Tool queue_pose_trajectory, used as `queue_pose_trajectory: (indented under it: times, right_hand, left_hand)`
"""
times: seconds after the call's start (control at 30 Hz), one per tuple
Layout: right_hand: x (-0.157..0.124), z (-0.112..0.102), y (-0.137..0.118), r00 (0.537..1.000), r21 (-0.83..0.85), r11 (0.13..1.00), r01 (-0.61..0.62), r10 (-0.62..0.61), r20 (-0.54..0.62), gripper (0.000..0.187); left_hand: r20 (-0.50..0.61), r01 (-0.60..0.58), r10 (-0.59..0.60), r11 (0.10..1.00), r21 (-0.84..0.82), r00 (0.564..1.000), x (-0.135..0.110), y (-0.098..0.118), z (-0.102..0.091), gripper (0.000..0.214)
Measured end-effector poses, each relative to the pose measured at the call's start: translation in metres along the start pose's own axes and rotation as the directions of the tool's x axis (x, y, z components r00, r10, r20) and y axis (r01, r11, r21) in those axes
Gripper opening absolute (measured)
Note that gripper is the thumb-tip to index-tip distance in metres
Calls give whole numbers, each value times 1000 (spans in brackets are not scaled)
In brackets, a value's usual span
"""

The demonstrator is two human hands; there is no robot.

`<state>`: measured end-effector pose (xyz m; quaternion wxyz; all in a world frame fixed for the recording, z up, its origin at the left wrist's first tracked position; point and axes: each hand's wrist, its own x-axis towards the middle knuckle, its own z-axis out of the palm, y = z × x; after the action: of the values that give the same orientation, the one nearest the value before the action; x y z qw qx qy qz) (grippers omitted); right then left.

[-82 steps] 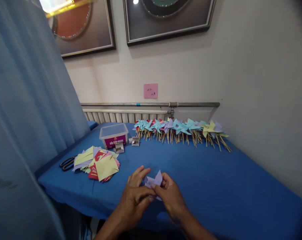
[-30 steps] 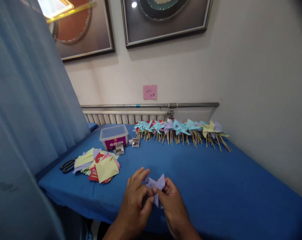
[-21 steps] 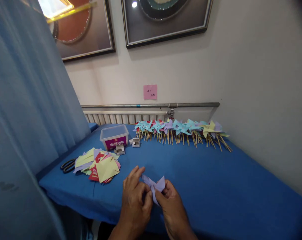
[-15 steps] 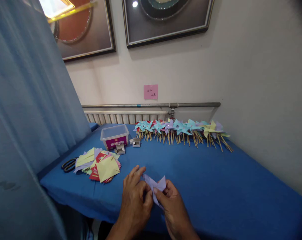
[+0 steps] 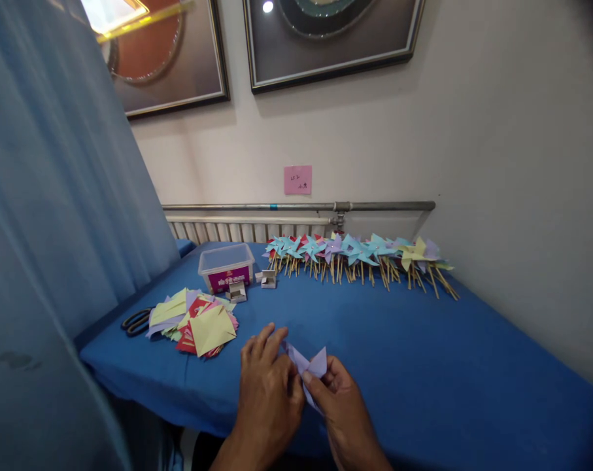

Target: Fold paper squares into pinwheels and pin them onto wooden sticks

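Note:
A purple paper pinwheel (image 5: 306, 366), partly folded, is held between both hands near the table's front edge. My right hand (image 5: 344, 399) pinches it with the thumb on top, near its centre. My left hand (image 5: 269, 386) closes thumb and index finger on its left side, while the other fingers stretch away. The left fingertips and part of the paper are hidden behind that hand. To the left lies a pile of cut paper squares (image 5: 212, 330) in yellow, red, purple and green.
Black-handled scissors (image 5: 137, 322) lie left of the pile. Behind stand a clear plastic box (image 5: 226, 261) and small open cartons (image 5: 268, 279). Finished pinwheels on sticks (image 5: 357, 252) line the back of the blue-covered table (image 5: 423, 366). A blue curtain (image 5: 61, 196) hangs at left.
My left thumb and index finger have shifted slightly, turning in against the purple paper. The right hand keeps its pinch; the view has moved a little.

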<state>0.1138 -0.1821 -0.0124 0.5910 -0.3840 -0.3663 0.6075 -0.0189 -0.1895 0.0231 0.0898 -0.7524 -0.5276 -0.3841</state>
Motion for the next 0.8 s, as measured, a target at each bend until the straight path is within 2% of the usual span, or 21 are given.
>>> queue_pose_trajectory:
  times: [0.1,0.2,0.3,0.37,0.43,0.5,0.53,0.63,0.8]
  right_hand:
    - [1,0,1,1000,-23,1000,11,-11,-6,25]
    - [4,-1,3,999,-52,998,26,-27,-26,24]
    - [6,-1,0,997,-89,995,34,-40,-63,24]
    - [6,-1,-5,996,-98,995,32,-40,-80,23]
    - [5,0,-11,996,-100,995,23,-31,-79,22]
    - [4,1,-16,998,-105,994,12,-18,-52,23]
    - [4,2,-18,999,-110,994,7,-10,-31,23]
    - [8,3,-22,1000,-135,991,7,-5,16,23]
    - [30,1,-28,998,-186,981,52,-47,32,25]
  left_hand:
    - [-10,5,-5,1000,-18,1000,-1,2,1,17]
    - [0,47,-48,993,-110,999,-3,0,2,17]
    - [8,237,-247,922,-306,969,-6,-7,0,9]
    - [77,427,-447,769,-476,891,-5,-14,-1,9]
    - [276,591,-559,525,-612,782,-2,-19,-2,20]
    - [491,686,-524,284,-670,696,3,-22,-1,28]
    - [562,709,-485,195,-677,670,6,-22,0,29]
    - [630,717,-432,57,-695,645,14,-21,6,29]
    - [634,699,-434,-13,-715,640,28,-25,18,33]
